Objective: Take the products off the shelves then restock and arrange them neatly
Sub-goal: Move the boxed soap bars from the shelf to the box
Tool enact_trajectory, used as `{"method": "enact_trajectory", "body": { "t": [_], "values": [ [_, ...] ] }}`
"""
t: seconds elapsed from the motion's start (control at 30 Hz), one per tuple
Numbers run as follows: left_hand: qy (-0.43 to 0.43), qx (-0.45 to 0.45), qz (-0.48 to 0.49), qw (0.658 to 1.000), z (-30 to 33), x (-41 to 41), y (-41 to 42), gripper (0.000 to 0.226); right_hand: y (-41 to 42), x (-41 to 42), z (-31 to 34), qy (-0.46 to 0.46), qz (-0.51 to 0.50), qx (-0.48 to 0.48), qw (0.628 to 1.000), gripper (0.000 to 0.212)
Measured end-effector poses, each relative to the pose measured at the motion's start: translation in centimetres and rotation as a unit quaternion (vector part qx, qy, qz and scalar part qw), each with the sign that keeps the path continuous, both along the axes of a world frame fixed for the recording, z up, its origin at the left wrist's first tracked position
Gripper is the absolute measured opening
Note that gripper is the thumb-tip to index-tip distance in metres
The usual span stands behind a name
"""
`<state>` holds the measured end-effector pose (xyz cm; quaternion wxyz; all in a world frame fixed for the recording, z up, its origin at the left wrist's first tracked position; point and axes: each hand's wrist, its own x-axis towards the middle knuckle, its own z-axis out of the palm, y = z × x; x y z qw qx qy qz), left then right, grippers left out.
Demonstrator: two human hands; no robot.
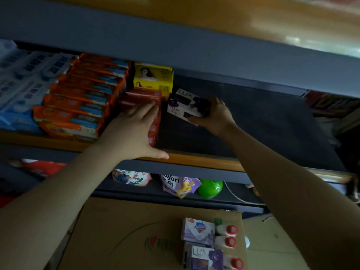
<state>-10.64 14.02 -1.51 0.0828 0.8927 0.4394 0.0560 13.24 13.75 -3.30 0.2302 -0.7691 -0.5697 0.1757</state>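
Purple-white Lux soap box (pixel 187 106) tilted on dark shelf (pixel 253 117).

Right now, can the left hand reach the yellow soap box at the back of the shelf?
Probably not directly: the left hand rests on the red soap packs, which stand in front of the yellow soap box.

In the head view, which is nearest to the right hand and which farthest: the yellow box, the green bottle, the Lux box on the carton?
From the right hand:
1. Yellow box, on the same shelf, to its left.
2. Green bottle, on the shelf below.
3. Lux box, on the cardboard carton at the bottom.
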Motion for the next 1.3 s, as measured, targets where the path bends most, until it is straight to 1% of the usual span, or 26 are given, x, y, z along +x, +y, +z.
{"method": "enact_trajectory", "body": {
  "t": [0.1,0.2,0.23,0.27,0.3,0.33,0.37,0.43,0.47,0.53,0.6,0.67,0.7,0.77,0.83,0.9,0.93,0.97,1.0,1.03,1.07,1.1,1.13,1.17,1.23,1.3],
  "values": [
    [-0.009,-0.003,0.005,1.0,-0.4,-0.2,-0.2,0.118,-2.7,-0.7,0.7,0.024,0.024,-0.025,0.999,0.081],
    [0.004,0.02,-0.009,1.0,0.2,-0.5,-1.4,0.117,-6.5,-2.1,2.2,0.068,0.024,0.045,0.996,0.08],
    [-0.016,0.029,-0.021,0.999,0.5,-0.5,-2.2,0.117,-7.9,-2.5,2.6,0.101,0.016,0.078,0.992,0.078],
    [-0.061,0.031,-0.025,0.997,1.0,-0.4,-3.1,0.113,-9.4,-3.1,3.1,0.14,0.013,0.107,0.984,0.077],
    [-0.13,-0.004,-0.012,0.991,1.9,-0.3,-4.4,0.105,-10.9,-3.5,3.3,0.181,0.015,0.124,0.975,0.075],
    [-0.206,-0.068,0.013,0.976,2.6,-0.1,-5.8,0.091,-12.3,-4.2,3.4,0.228,0.024,0.131,0.965,0.073],
    [-0.27,-0.148,0.038,0.951,2.9,0.2,-6.9,0.074,-13.5,-4.7,3.3,0.283,0.032,0.128,0.95,0.071],
    [-0.357,-0.282,0.086,0.886,3.0,0.8,-9.2,0.045,-16.0,-5.7,3.4,0.409,0.029,0.095,0.907,0.067],
    [-0.395,-0.329,0.104,0.851,2.9,1.0,-10.2,0.044,-17.0,-6.0,3.4,0.468,0.018,0.075,0.881,0.065],
    [-0.438,-0.416,0.141,0.785,2.8,1.5,-11.6,0.063,-18.5,-6.2,2.6,0.554,0.002,0.026,0.832,0.067],
    [-0.419,-0.453,0.172,0.768,2.8,1.6,-12.5,0.079,-19.8,-6.3,1.7,0.607,-0.017,-0.037,0.793,0.078],
    [-0.397,-0.456,0.211,0.768,2.5,1.8,-13.0,0.075,-21.0,-6.1,1.0,0.625,-0.043,-0.084,0.775,0.085],
    [-0.391,-0.455,0.224,0.768,2.2,1.8,-13.1,0.066,-21.6,-5.9,0.9,0.612,-0.049,-0.096,0.784,0.085],
    [-0.362,-0.467,0.239,0.77,1.5,1.7,-13.4,0.053,-22.5,-5.5,0.7,0.553,-0.043,-0.104,0.825,0.089],
    [-0.314,-0.487,0.222,0.784,0.7,1.5,-13.7,0.048,-23.2,-5.3,0.9,0.493,-0.02,-0.092,0.865,0.086],
    [-0.276,-0.498,0.185,0.801,0.0,1.6,-14.3,0.046,-23.9,-5.1,0.8,0.478,0.023,-0.068,0.876,0.08],
    [-0.275,-0.504,0.173,0.8,-0.4,1.6,-14.7,0.048,-24.2,-5.0,0.7,0.487,0.034,-0.057,0.871,0.077],
    [-0.288,-0.517,0.167,0.788,-1.0,1.6,-15.1,0.049,-24.5,-4.9,0.4,0.505,0.029,-0.048,0.861,0.073],
    [-0.312,-0.537,0.167,0.766,-1.7,1.7,-15.5,0.043,-24.8,-4.7,0.2,0.535,0.003,-0.041,0.844,0.069],
    [-0.34,-0.554,0.164,0.742,-2.4,1.7,-15.9,0.031,-25.0,-4.4,-0.2,0.576,-0.036,-0.035,0.816,0.066],
    [-0.363,-0.559,0.154,0.729,-3.1,1.7,-16.3,0.025,-25.3,-4.1,-0.6,0.623,-0.072,-0.029,0.778,0.063],
    [-0.376,-0.552,0.135,0.732,-3.8,1.7,-16.7,0.03,-25.6,-3.7,-1.0,0.662,-0.091,-0.022,0.744,0.057],
    [-0.377,-0.538,0.111,0.746,-4.4,1.7,-17.1,0.037,-25.8,-3.3,-1.2,0.683,-0.085,-0.015,0.725,0.049],
    [-0.37,-0.515,0.085,0.768,-5.0,1.7,-17.6,0.041,-26.2,-3.0,-1.3,0.686,-0.062,-0.014,0.725,0.043],
    [-0.342,-0.467,0.029,0.815,-6.2,1.9,-18.6,0.044,-26.9,-2.7,-1.4,0.653,-0.006,-0.04,0.756,0.034],
    [-0.311,-0.41,-0.02,0.857,-7.7,2.0,-19.6,0.047,-27.8,-2.3,-2.1,0.61,0.017,-0.077,0.788,0.023]
  ]
}}
